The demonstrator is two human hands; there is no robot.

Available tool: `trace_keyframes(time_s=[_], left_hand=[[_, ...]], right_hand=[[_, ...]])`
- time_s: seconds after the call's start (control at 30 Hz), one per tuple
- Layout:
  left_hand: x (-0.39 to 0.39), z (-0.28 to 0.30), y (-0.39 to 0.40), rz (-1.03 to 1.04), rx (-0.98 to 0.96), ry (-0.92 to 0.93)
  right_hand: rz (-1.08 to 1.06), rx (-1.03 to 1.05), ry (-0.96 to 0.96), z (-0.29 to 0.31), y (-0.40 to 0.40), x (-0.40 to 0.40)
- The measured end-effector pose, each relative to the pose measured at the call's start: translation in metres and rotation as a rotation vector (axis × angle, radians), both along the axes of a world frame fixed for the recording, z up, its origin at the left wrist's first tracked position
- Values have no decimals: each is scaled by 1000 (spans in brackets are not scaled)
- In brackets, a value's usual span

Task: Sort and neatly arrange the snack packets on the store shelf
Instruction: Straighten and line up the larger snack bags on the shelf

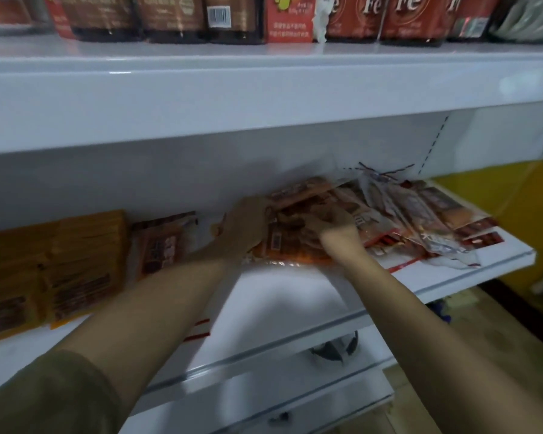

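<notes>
Two hands are working at the centre of the middle shelf (pixel 264 308). At nine o'clock, yellow packets (pixel 54 264) and a brown packet (pixel 160 242) are lying in rough order, so sorting appears partly done; at three o'clock a loose heap of snack packets (pixel 405 214) is waiting. The left hand (pixel 242 227) is gripping the near edge of an orange packet (pixel 282 245), fingers curled. The right hand (pixel 333 227) is pressing into the heap; its fingers are blurred, so their spread cannot be told.

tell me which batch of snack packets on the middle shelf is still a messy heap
The loose pile at the shelf's right end, where both hands work; the yellow packets on the left lie in tidy rows.
</notes>
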State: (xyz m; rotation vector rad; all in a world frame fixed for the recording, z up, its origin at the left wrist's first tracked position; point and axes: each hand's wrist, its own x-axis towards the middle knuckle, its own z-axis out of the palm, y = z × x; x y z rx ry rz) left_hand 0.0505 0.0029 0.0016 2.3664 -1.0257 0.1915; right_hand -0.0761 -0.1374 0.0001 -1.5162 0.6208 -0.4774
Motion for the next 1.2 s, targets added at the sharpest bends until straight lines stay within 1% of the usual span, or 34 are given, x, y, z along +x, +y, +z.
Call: trace_keyframes(time_s=[0.07, 0.13, 0.2, 0.27, 0.3, 0.37, 0.4, 0.43, 0.5, 0.57, 0.6, 0.63, 0.7, 0.77, 0.83, 0.87, 0.9, 0.93, 0.97, 1.0, 1.03, 1.07, 1.1, 1.13, 1.17, 1.2], left_hand=[[-2, 1, 8, 32, -5, -52], [-10, 5, 19, 11, -33, -199], [-22, 10, 35, -98, -156, -358], [-32, 8, 53, -189, -260, -455], [-37, 5, 62, -214, -278, -463], [-45, -2, 78, -241, -309, -419], [-47, -8, 86, -216, -324, -395], [-49, -11, 95, -155, -331, -351], [-51, -12, 113, 62, -353, -202], [-48, -8, 134, 266, -445, 22], [-47, -2, 144, 319, -512, 174], [-46, 6, 152, 335, -589, 334], [-45, 21, 166, 280, -693, 650], [-48, 32, 177, 212, -694, 821], [-51, 32, 187, 165, -702, 897], [-50, 29, 190, 162, -700, 886], [-50, 27, 194, 173, -696, 868], [-48, 26, 199, 197, -681, 854], [-47, 28, 203, 194, -633, 824], [-46, 30, 210, 188, -534, 783], [-44, 33, 218, 191, -430, 780], [-43, 41, 219, 189, -315, 820], [-30, 40, 231, 181, -180, 861], [-14, 35, 241, 176, -45, 875], [9, 23, 250, 194, 77, 851], [28, 16, 253, 219, 171, 775]], right_hand=[[-4, 185, -14, 0, 0, 5], [26, 309, -28, 7, 3, 11], [40, 427, -56, 13, 8, 22], [57, 519, -103, 17, 20, 32], [59, 542, -123, 17, 27, 37], [46, 570, -142, 15, 41, 42], [51, 567, -142, 13, 45, 44], [75, 554, -140, 14, 51, 45], [144, 554, -147, 14, 60, 47], [241, 587, -162, 13, 70, 49], [285, 599, -157, 14, 76, 49], [332, 609, -151, 14, 82, 49], [428, 600, -147, 12, 93, 50], [499, 531, -135, 11, 104, 51], [533, 490, -103, 11, 113, 52], [532, 451, -82, 12, 118, 54], [496, 365, -76, 13, 123, 55], [423, 220, -82, 15, 126, 57], [300, 7, -103, 15, 127, 61], [168, -228, -159, 15, 126, 63], [93, -457, -263, 15, 124, 63], [82, -676, -372, 21, 123, 61], [140, -883, -436, 28, 122, 60], [259, -1055, -429, 37, 123, 59], [412, -1189, -361, 48, 127, 57], [580, -1277, -269, 58, 131, 55]])
